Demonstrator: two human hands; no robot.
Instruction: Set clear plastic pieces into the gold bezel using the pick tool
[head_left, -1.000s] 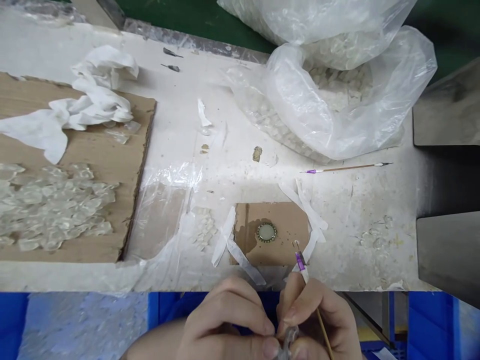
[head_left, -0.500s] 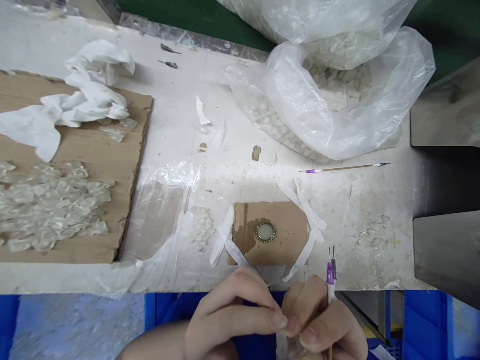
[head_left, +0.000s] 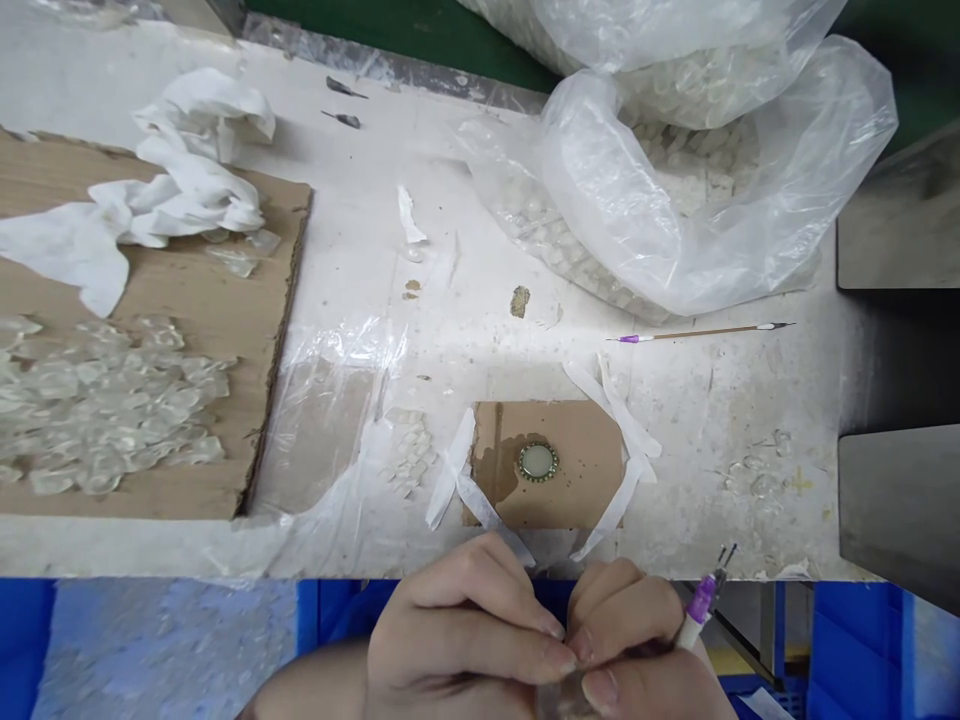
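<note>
My left hand (head_left: pixel 465 630) and my right hand (head_left: pixel 630 630) meet at the bottom of the view, pinching a small clear piece (head_left: pixel 562 700) that is mostly hidden by my fingers. My right hand also grips a slim wooden tool with a purple collar (head_left: pixel 701 600), its fine metal tips pointing up and right. Ahead of my hands, a round beaded gold bezel with a pale domed centre (head_left: pixel 538 462) lies on a taped cardboard square (head_left: pixel 592 470), not touching either hand.
A second purple-collared tool (head_left: pixel 705 333) lies on the white-smeared bench (head_left: pixel 705 420). To the left, clear pieces lie on a cardboard sheet (head_left: pixel 255 300) beside crumpled tissue (head_left: pixel 187 170). A plastic bag of pale pieces (head_left: pixel 600 170) sits behind; blue crates (head_left: pixel 855 650) stand below the bench edge.
My hands have drawn closer together. The tool's tips have swung from pointing forward to leaning right, and the tool has shifted right. The view has shifted slightly.
</note>
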